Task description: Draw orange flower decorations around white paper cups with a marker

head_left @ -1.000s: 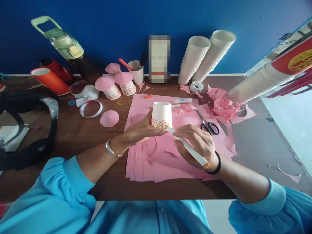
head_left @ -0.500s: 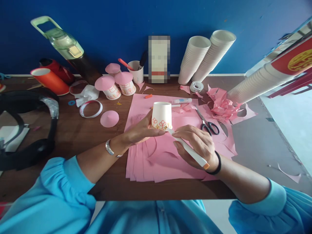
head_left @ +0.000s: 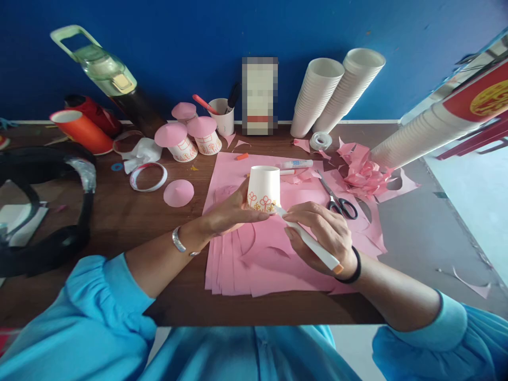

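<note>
My left hand [head_left: 230, 214] is closed around the lower left of a white paper cup [head_left: 264, 182], held upside down. Red flowers and yellow-orange plants are drawn along the cup's lower band. My right hand [head_left: 323, 235] grips a white marker pen [head_left: 313, 247] with an orange end, its tip at the cup's lower right edge; whether it touches is hard to tell. Beneath both hands lie stacked pink paper sheets [head_left: 228, 264]. Black-handled scissors [head_left: 342, 206], a glue stick [head_left: 297, 164] and an orange pen cap [head_left: 242, 156] rest on the sheets.
Decorated cups with pink cone roofs [head_left: 201, 127] stand at back left, near a loose pink cone [head_left: 178, 193]. Stacked white cups [head_left: 317, 95] lean at the back. Crumpled pink scraps [head_left: 365, 172] and a tape roll [head_left: 320, 140] sit right. Black headphones [head_left: 83, 211] lie left.
The marker and my right hand have shifted very slightly right and down relative to the cup. My left hand keeps hold of the cup, almost unmoved.
</note>
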{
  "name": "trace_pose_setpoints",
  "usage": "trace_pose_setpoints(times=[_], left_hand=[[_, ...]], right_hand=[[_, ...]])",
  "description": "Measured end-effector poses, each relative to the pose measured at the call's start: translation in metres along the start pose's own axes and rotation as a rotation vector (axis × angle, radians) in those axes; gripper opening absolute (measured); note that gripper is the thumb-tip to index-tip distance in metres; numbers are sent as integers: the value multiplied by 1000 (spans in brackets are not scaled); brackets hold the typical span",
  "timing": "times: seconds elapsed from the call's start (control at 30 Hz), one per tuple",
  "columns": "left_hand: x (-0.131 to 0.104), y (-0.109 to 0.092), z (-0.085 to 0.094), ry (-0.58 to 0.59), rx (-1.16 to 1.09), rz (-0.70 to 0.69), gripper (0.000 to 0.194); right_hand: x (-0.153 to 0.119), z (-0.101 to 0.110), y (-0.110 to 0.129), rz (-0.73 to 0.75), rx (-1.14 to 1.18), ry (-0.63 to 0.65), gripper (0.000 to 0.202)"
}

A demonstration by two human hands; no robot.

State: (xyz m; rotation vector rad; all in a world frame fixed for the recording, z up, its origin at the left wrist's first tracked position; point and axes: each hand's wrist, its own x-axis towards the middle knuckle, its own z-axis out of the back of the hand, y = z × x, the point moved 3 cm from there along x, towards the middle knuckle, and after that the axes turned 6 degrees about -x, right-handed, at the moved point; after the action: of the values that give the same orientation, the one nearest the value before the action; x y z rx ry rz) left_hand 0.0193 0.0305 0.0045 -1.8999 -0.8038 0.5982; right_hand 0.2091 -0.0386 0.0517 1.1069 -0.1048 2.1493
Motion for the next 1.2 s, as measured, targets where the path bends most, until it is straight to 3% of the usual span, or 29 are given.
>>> trace_pose_setpoints(times=[0.2,0.37,0.8,1.2], left_hand=[[1,0,0,-15,39,-10,71],[2,0,-1,41,12,-38,55],[1,2,2,19,-25,-8,55],[4,4,3,61,-84,-41,72]], right_hand=[[-2,1,0,16,6,6,18],[0,0,0,28,21,25,16],[0,1,1,52,43,20,17],[-1,2,1,45,55,3,18]])
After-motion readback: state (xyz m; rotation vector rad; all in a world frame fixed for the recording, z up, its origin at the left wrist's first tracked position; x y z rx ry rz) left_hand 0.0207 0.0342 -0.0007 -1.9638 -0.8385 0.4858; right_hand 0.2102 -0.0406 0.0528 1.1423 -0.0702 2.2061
